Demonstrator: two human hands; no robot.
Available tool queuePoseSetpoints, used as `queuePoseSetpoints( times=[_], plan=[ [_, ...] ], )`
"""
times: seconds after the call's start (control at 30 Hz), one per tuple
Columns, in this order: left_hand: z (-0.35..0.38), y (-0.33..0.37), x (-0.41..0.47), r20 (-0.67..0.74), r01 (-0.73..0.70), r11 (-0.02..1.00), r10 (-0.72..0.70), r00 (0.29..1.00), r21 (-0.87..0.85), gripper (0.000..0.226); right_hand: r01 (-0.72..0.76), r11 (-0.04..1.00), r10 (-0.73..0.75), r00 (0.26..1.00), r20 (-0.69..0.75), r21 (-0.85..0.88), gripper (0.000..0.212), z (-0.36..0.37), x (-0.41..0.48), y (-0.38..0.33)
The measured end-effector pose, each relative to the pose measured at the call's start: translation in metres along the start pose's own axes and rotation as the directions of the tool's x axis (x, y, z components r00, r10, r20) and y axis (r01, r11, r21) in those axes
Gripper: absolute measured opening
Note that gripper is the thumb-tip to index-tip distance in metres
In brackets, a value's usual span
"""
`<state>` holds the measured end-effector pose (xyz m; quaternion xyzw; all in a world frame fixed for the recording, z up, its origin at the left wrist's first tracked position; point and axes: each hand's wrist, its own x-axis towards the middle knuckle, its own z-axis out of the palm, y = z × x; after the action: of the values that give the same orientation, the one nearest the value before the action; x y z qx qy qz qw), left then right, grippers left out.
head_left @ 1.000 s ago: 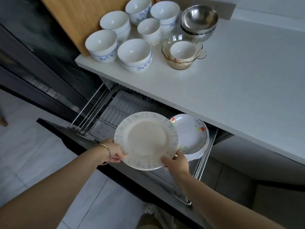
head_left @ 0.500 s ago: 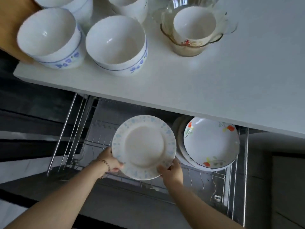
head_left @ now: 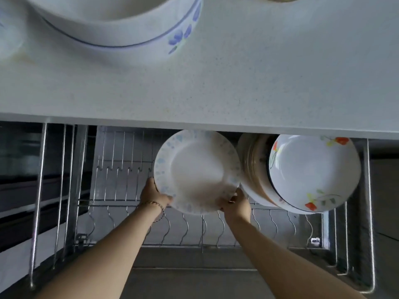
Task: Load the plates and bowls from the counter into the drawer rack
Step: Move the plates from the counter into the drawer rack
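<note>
A white plate with a pale blue speckled rim (head_left: 196, 169) is held tilted over the wire drawer rack (head_left: 121, 167). My left hand (head_left: 154, 194) grips its lower left edge and my right hand (head_left: 236, 205) grips its lower right edge. Just to its right, several plates stand on edge in the rack, the front one white with red and yellow flowers (head_left: 313, 173). On the white counter (head_left: 237, 83) above, a white bowl with blue flowers (head_left: 121, 22) fills the top left; its top is cut off.
The counter's front edge overhangs the back of the drawer and hides the plates' tops. Bare wire slots run along the rack's left part and front rail (head_left: 194, 229). Steel side rails (head_left: 38, 201) frame the drawer. A dark cabinet front lies at left.
The view has dropped closer to the drawer. Both hands have carried the speckled plate deeper into the rack, up against the standing plates on the right.
</note>
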<state>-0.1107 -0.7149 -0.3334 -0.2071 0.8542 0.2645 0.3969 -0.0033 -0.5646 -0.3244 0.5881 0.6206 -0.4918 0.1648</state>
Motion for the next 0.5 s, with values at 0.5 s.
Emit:
queuePoseSetpoints(
  times=[0.5],
  plan=[
    [-0.011, 0.031, -0.027, 0.049, -0.058, 0.908, 0.041, 0.998, 0.415, 0.069, -0.064, 0.944, 0.122, 0.979, 0.162, -0.324, 0.037, -0.035, -0.004, -0.018]
  ],
)
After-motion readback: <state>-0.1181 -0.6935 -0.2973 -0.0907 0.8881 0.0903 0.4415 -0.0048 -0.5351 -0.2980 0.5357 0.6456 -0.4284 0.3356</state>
